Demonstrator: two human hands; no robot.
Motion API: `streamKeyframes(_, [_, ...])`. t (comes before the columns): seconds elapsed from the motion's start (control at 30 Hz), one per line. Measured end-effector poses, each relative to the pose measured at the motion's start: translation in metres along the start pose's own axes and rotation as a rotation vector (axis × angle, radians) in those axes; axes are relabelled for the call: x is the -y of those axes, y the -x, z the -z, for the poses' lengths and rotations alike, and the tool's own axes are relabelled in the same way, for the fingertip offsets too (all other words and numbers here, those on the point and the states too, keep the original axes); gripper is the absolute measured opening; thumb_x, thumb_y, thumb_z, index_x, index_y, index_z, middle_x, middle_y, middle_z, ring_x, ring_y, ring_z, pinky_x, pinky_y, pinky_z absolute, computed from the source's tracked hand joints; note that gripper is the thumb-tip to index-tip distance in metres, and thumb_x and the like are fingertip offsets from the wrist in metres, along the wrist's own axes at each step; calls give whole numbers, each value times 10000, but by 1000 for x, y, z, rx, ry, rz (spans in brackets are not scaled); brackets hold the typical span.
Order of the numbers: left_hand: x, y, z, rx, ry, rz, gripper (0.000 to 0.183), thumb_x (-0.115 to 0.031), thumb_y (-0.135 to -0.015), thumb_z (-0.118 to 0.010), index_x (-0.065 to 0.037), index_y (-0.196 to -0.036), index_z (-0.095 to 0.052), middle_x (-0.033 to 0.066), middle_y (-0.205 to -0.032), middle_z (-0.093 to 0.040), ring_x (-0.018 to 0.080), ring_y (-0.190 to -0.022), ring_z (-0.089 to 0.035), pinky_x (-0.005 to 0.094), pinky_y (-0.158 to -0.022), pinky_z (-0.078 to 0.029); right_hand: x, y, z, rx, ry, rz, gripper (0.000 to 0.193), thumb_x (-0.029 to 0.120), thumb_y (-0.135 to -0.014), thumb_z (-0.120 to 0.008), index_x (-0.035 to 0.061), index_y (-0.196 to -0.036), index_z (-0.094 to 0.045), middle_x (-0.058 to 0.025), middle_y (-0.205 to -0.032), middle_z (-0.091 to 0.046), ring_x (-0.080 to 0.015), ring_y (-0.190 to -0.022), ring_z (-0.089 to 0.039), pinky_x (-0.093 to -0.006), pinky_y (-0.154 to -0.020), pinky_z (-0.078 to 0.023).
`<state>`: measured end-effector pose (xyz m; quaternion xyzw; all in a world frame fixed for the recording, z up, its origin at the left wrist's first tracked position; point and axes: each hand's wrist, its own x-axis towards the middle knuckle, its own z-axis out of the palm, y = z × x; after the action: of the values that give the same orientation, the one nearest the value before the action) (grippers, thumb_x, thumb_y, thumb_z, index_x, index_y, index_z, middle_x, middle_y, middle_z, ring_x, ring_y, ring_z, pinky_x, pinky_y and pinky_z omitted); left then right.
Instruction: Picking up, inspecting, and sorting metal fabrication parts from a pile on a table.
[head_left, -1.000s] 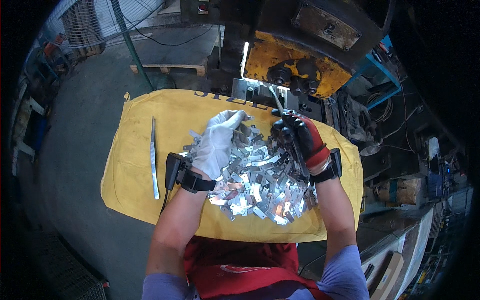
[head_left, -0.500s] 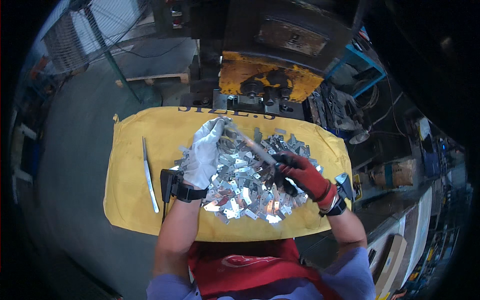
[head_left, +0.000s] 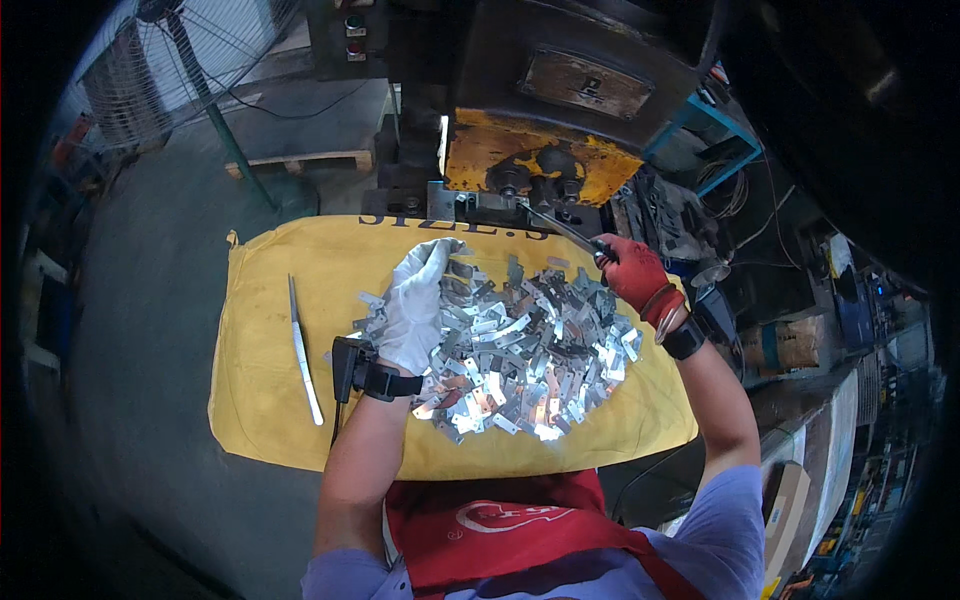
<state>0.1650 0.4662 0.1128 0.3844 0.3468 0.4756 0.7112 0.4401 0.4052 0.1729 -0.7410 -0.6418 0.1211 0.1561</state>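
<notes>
A heap of small flat metal plates with holes [head_left: 530,350] lies on a yellow cloth-like cover [head_left: 265,400]. My left hand [head_left: 415,305], in a white glove, rests along the heap's left side. Its fingers are curled together near the far edge, and what they pinch is too small to make out. My right hand [head_left: 632,272], in a red glove with dark fingertips, grips long, thin tweezers [head_left: 563,229]. Their tips reach the die area [head_left: 510,200] under the press; whether they hold a plate cannot be made out. A second pair of silver tweezers [head_left: 303,355] lies left of the heap.
The dark press [head_left: 590,85] with its worn yellow ram block [head_left: 545,155] stands just beyond the cover. A fan on a pole [head_left: 215,115] and a wooden pallet [head_left: 310,160] are at far left. A blue metal frame [head_left: 725,140] and cluttered shelving stand to the right.
My right hand has swung from over the heap up and to the right, bringing the tweezer tips from beside my left fingers to the press die. My left hand has barely moved.
</notes>
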Motion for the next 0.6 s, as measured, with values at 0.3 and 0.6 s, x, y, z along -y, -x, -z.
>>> streamKeyframes(0.3, [-7, -2, 1, -60, -8, 61, 232, -77, -917, -433, -14, -1078, -588, 74, -917, -613, 135, -816, -594, 244, -717, -472, -12, -30, -9, -13, -197, -8, 270, 179, -830, -548, 79, -1079, -578, -182, -876, -638, -324, -801, -629, -388, -679, -486])
streamKeyframes(0.6, [-6, 10, -10, 311, -151, 177, 328, -270, -960, -432, -11, -1105, -571, 74, -830, -615, 109, -651, -586, 237, -588, -472, 76, 52, -3, 426, -1035, -210, 378, 52, -886, -446, 20, -1258, -387, -85, -752, -628, -121, -557, -597, -230, -460, -467])
